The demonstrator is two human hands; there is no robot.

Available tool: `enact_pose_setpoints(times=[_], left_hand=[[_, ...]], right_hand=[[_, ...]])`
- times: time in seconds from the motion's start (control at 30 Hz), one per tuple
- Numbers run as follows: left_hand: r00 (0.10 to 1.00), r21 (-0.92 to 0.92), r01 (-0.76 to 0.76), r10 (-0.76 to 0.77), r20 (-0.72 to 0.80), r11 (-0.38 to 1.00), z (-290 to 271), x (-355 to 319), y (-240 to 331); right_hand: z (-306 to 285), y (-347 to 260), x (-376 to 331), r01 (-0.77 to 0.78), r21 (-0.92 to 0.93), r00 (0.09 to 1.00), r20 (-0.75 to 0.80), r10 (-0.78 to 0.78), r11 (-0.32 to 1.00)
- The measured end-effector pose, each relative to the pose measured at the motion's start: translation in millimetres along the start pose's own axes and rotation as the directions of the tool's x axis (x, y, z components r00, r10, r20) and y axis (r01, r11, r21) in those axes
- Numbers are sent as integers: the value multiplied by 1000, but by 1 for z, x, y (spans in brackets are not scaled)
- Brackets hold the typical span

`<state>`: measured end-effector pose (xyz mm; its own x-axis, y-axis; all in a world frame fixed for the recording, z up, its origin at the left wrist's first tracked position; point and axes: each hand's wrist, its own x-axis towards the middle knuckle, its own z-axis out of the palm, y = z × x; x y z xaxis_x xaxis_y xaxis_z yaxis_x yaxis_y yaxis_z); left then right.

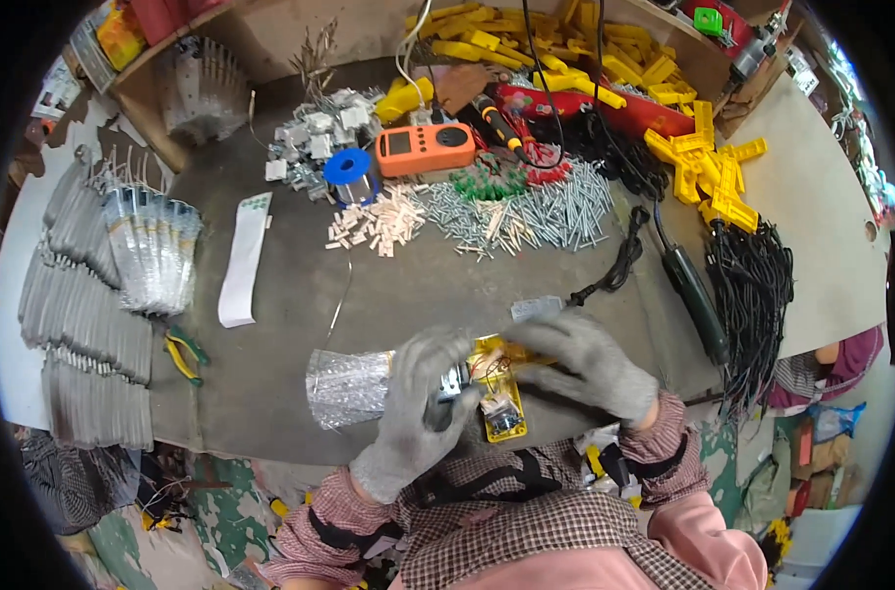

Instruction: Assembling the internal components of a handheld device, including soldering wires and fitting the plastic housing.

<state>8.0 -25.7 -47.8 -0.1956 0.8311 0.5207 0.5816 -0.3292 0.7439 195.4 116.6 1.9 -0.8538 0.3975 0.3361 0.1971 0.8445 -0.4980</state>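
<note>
My left hand (420, 398), in a grey glove, curls round a flat part wrapped in clear plastic (344, 389). The part's silver and dark end (454, 382) shows between thumb and fingers. Right beside it, close to the table's front edge, lies a yellow plastic housing (506, 425) with thin wires and a dark component inside. My right hand (590, 366), gloved too, reaches over the housing's far end from the right. Its fingers and thumb stand apart and are slightly blurred; their contact with the housing is partly hidden.
Wrapped parts (152, 246) and grey strips (88, 315) lie left, near pliers (184, 356) and a white paper strip (244, 261). Screws (526, 211), white pieces (378, 221), a solder spool (349, 169) and an orange meter (426, 147) sit behind. Black cords (752, 285) hang right.
</note>
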Motion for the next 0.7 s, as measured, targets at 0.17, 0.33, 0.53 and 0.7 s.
enact_pose_setpoints(times=[0.17,0.33,0.53,0.7], left_hand=[[848,175,-396,286,446,901,-17,-6,1],[815,186,-351,202,544,918,-9,-4,-15],[812,162,-302,164,560,939,-11,-4,-13],[821,179,-295,153,551,938,-11,-7,-17]], right_hand=[[-7,-7,-43,66,164,991,107,-85,984],[19,-14,-45,-116,107,962,261,84,988],[16,-12,-48,-188,175,962,231,145,966],[19,-11,-39,-109,148,968,241,71,983]])
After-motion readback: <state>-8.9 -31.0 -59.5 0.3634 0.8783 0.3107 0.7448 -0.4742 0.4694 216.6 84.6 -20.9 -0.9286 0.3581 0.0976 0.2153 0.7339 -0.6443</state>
